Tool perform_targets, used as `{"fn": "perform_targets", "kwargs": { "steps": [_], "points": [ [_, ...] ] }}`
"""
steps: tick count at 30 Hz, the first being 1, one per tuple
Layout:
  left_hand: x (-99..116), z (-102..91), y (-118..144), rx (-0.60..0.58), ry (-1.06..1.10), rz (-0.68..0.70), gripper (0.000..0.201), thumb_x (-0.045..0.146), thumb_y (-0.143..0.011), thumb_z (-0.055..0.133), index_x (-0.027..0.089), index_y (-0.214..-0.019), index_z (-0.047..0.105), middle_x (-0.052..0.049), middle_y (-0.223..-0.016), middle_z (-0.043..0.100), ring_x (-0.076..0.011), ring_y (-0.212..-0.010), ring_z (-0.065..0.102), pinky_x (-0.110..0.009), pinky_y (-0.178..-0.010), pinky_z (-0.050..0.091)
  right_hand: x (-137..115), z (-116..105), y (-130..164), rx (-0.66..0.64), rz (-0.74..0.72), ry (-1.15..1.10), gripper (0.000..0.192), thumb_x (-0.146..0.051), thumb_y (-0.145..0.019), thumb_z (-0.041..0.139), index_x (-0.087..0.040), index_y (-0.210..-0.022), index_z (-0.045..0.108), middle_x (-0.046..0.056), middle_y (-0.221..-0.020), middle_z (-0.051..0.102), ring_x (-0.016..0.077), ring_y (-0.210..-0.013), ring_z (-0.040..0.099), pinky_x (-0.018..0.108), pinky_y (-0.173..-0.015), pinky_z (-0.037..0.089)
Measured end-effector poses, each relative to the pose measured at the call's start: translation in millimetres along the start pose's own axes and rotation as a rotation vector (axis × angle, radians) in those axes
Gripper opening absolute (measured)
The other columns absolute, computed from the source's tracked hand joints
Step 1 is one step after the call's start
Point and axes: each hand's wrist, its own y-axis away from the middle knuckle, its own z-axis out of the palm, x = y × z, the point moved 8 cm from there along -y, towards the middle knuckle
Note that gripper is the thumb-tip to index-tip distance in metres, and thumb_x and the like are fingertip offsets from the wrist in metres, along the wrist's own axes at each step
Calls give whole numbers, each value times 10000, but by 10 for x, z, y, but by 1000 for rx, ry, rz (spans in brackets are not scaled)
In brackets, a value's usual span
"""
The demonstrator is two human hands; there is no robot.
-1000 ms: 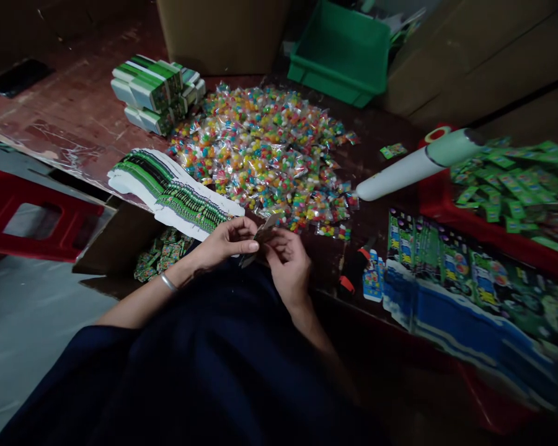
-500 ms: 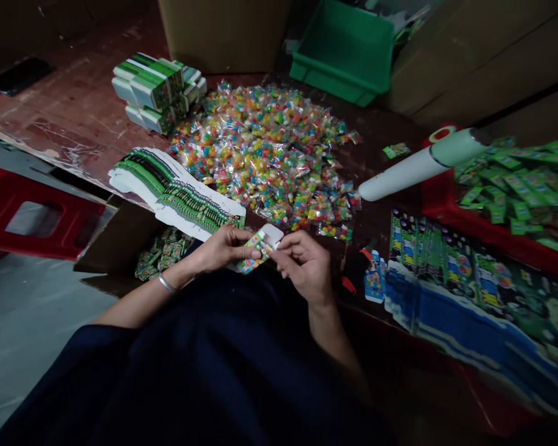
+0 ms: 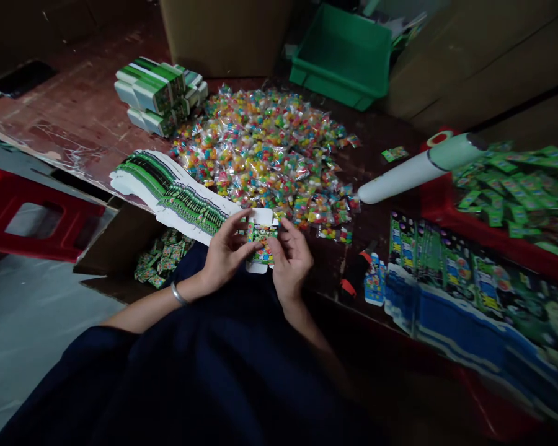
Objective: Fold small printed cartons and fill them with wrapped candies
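A small printed candy box (image 3: 262, 234) with white end flaps open at top and bottom is held over my lap at the table's edge. My left hand (image 3: 227, 251) grips its left side, thumb across the front. From the right, my right hand (image 3: 292, 257) holds the same box, thumb on its printed face. Just beyond lies a large heap of clear bags of colourful candies (image 3: 265, 155). To the left, a fanned row of flat green-and-white cartons (image 3: 177, 198) reaches close to my left hand.
Bundled cartons (image 3: 149, 93) and a green bin (image 3: 341, 59) stand behind. A white-and-green cylinder (image 3: 418, 170), dark packets (image 3: 465, 266), a blue box (image 3: 374, 282) and a red crate (image 3: 439, 204) of green packets lie right. Below left, a cardboard box (image 3: 106, 248) holds small packs.
The box has turned from tilted to upright, its printed face now toward me. My right hand has gone from pinching at its open end to holding its right side.
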Motion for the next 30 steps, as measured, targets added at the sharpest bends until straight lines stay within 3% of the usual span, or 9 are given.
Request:
{"fn": "perform_targets", "kwargs": {
  "steps": [3,7,11,15,18,21,26,30],
  "points": [
    [-11,50,43,-108,-66,-13,590,394,-851,833,217,-1387,661,-107,-1244,725,-164,-853,688,-307,-806,605,41,-2,29,-24,-28,23,364,-381,-915,741,-239,-1250,724,77,-1084,798,207,-892,756,347,-805,628],
    [-28,150,-2,-298,-39,-88,481,436,-885,793,189,-1293,727,-102,-1090,767,-233,-951,707,-354,-884,585,100,-56,52,-31,-84,67,311,-373,-929,725,-226,-1202,736,99,-1081,803,246,-915,775,375,-796,640],
    [-53,169,-77,-435,-39,-153,432,434,-805,864,168,-1131,764,-87,-984,746,-230,-897,698,-337,-839,563,25,-94,1,-45,-265,170,118,-330,-937,710,-227,-970,756,59,-882,757,228,-791,735,357,-717,605],
    [-68,162,-69,-453,-66,-162,374,381,-806,861,153,-1075,738,-78,-997,710,-205,-899,675,-317,-838,535,-71,-97,-11,-56,-392,256,184,-293,-931,717,-216,-766,694,61,-878,743,207,-806,717,344,-756,580],
    [-90,172,-58,-389,26,-208,445,408,-756,903,149,-1028,664,-37,-942,650,-150,-819,638,-274,-774,515,-56,-109,-14,-27,-321,148,128,-296,-913,749,-204,-844,695,86,-979,774,209,-851,749,337,-764,599],
    [-77,177,-69,-318,101,-222,551,422,-693,947,168,-1004,570,-13,-960,610,-114,-768,619,-252,-725,508,-36,-137,-45,15,-192,-37,215,-336,-869,805,-206,-981,676,62,-908,769,207,-794,754,329,-716,618],
    [40,153,-83,-322,-10,-147,443,324,-769,889,176,-999,541,-22,-966,617,-132,-804,640,-263,-724,521,-37,-4,-141,-237,-15,-70,287,-453,-855,802,-206,-774,679,40,-824,713,194,-783,708,300,-707,590],
    [131,130,-51,-367,-79,-112,353,259,-824,832,175,-1039,565,-45,-988,652,-161,-892,673,-305,-819,562,125,-26,-177,-288,180,-26,269,-437,-801,852,-202,-860,736,16,-794,735,176,-737,679,283,-690,544]
  ]
}}
